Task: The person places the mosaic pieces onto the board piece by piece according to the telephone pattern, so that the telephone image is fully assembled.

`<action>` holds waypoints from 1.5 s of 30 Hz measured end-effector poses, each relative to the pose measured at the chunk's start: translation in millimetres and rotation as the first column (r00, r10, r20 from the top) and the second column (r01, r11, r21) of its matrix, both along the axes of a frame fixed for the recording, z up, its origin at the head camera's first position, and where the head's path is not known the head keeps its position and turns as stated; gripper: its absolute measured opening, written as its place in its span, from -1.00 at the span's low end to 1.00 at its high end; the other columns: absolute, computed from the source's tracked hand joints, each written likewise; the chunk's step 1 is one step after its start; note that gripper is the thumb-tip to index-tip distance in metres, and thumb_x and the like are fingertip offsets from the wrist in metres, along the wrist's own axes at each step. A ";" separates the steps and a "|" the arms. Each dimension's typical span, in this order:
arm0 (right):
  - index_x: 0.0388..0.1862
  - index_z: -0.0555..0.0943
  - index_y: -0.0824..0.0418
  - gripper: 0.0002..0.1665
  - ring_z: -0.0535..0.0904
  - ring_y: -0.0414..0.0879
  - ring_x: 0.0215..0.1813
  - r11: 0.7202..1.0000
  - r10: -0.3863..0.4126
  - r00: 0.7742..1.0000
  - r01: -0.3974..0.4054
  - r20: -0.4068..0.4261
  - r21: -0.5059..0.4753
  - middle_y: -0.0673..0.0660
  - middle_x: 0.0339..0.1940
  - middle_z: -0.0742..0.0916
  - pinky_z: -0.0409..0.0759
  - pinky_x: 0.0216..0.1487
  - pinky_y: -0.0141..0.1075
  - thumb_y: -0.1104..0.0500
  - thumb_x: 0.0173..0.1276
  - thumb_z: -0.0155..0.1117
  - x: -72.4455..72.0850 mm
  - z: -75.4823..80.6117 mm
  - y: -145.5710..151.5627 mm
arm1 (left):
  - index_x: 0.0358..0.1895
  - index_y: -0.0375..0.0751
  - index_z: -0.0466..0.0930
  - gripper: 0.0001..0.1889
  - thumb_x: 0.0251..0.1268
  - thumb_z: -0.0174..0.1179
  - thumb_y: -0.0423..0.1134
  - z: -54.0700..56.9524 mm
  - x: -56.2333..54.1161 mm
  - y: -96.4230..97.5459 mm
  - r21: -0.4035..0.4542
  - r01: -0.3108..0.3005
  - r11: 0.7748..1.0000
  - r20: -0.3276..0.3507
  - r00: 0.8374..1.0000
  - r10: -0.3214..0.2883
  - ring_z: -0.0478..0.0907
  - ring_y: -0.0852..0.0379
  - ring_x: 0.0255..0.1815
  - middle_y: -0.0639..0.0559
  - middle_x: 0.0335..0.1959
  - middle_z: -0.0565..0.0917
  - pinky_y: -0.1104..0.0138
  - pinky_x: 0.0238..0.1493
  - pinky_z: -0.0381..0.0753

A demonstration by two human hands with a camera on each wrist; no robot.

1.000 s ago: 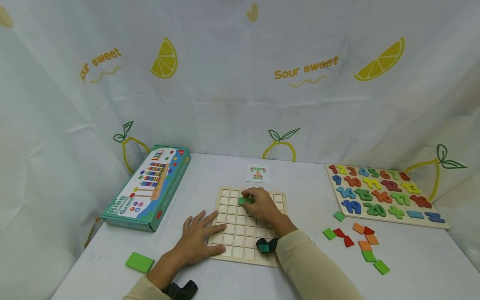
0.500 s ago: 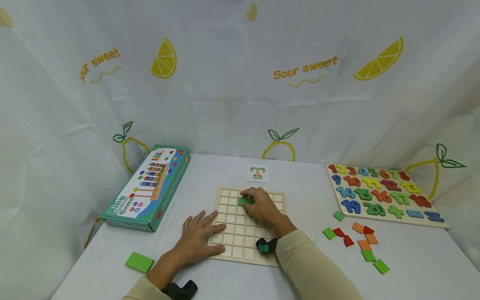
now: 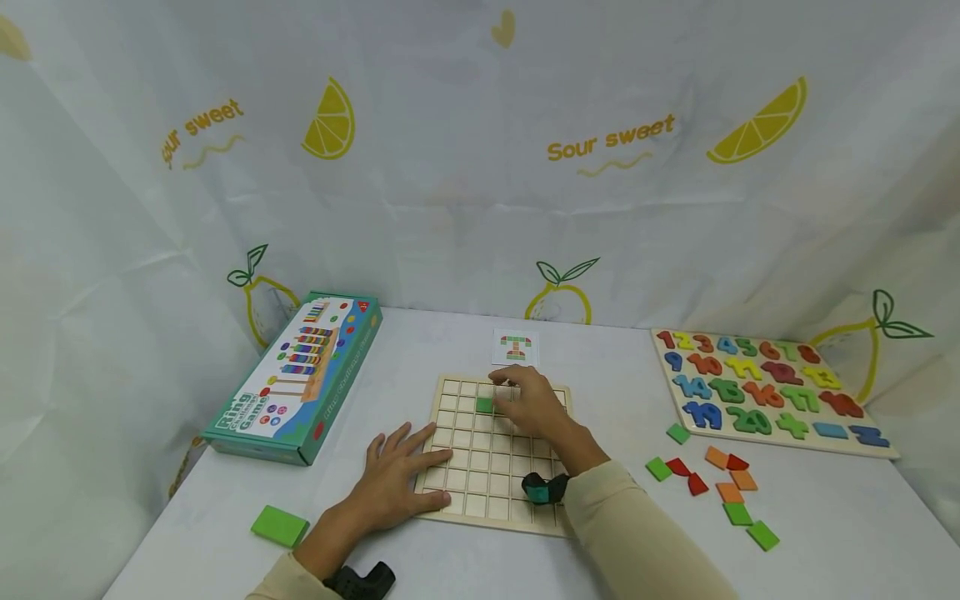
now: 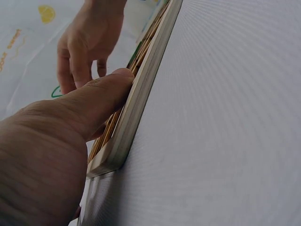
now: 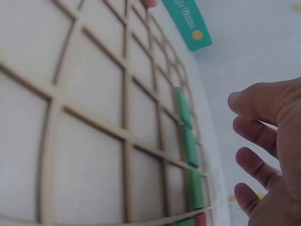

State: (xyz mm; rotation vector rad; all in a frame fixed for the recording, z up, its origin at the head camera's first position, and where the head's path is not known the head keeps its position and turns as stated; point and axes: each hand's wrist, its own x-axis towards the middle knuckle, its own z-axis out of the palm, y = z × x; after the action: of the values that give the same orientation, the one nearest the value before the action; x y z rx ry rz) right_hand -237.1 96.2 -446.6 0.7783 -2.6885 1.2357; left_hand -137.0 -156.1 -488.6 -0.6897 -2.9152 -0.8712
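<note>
A wooden grid board point(image 3: 471, 482) lies on the table. My left hand point(image 3: 392, 485) rests at its left side, fingers spread, two of them on the grid; the left wrist view shows the thumb point(image 4: 106, 94) over the board's edge. Above the upper part of the board is my right hand point(image 3: 534, 407), fingers loosely bent and holding nothing. A green tile point(image 3: 484, 405) sits in a cell just left of its fingertips. In the right wrist view several green tiles point(image 5: 190, 146) stand in a row beside a red piece point(image 5: 201, 219); my hand hides most of these in the head view.
A pattern card point(image 3: 515, 347) lies behind the board. Loose green, orange and red tiles point(image 3: 730, 492) are scattered on the right, in front of a number puzzle point(image 3: 765, 392). At left are a boxed ring game point(image 3: 296, 375) and a green block point(image 3: 280, 526).
My right hand has let go of the green tile, which now lies in the grid, and has moved slightly to the right and away from it. The left hand has stayed still.
</note>
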 end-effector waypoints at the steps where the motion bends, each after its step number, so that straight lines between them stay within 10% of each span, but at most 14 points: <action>1: 0.10 0.60 0.32 -0.61 0.50 0.14 0.04 1.000 0.009 1.000 -0.009 -0.010 -0.014 0.15 0.00 0.67 0.48 -0.01 0.02 0.32 0.27 0.33 1.0 3.7 1.8 | 0.22 0.11 0.59 -0.35 0.06 0.27 0.32 0.2 0.2 -0.2 0.000 0.000 1.000 0.001 1.000 0.000 -0.02 -0.29 0.46 -0.01 0.46 0.23 -0.30 0.25 -0.24; 25: 0.16 0.57 0.25 -0.46 0.44 0.09 0.12 0.997 -0.051 0.956 0.034 -0.289 -0.063 0.17 0.07 0.64 0.44 0.05 0.11 0.33 0.16 0.45 48.3 72.5 68.5 | 0.22 0.09 0.59 -0.35 0.06 0.29 0.30 -2.1 1.0 -2.5 0.017 0.007 1.000 -0.017 1.000 -0.007 -0.02 -0.30 0.46 -0.03 0.46 0.24 -0.30 0.24 -0.24; 42: 0.19 0.56 0.25 -0.37 0.36 -0.15 0.19 0.975 -0.219 0.910 0.213 -0.351 -0.054 0.15 0.10 0.62 0.35 0.05 -0.11 0.40 0.08 0.48 82.2 80.5 132.0 | 0.23 0.09 0.58 -0.35 0.08 0.28 0.30 0.5 0.8 -0.3 0.020 0.015 1.000 -0.025 1.000 -0.015 -0.02 -0.31 0.45 -0.01 0.46 0.23 -0.30 0.24 -0.25; 45: 0.22 0.54 0.23 -0.35 0.30 -0.24 0.25 0.971 -0.237 0.913 0.230 -0.331 -0.061 0.19 0.14 0.60 0.35 0.10 0.11 0.38 0.11 0.47 84.7 79.0 143.1 | 0.23 0.10 0.58 -0.35 0.08 0.27 0.31 -0.3 0.6 -0.5 0.023 0.016 1.000 -0.025 1.000 -0.015 -0.02 -0.31 0.45 -0.01 0.46 0.23 -0.30 0.24 -0.25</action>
State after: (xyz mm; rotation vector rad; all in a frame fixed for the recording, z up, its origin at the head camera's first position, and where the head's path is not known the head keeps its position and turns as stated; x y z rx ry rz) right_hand -152.4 239.3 -367.5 0.5805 -2.4018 0.9735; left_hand -136.4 -156.6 -488.9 -0.7170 -2.8774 -0.8892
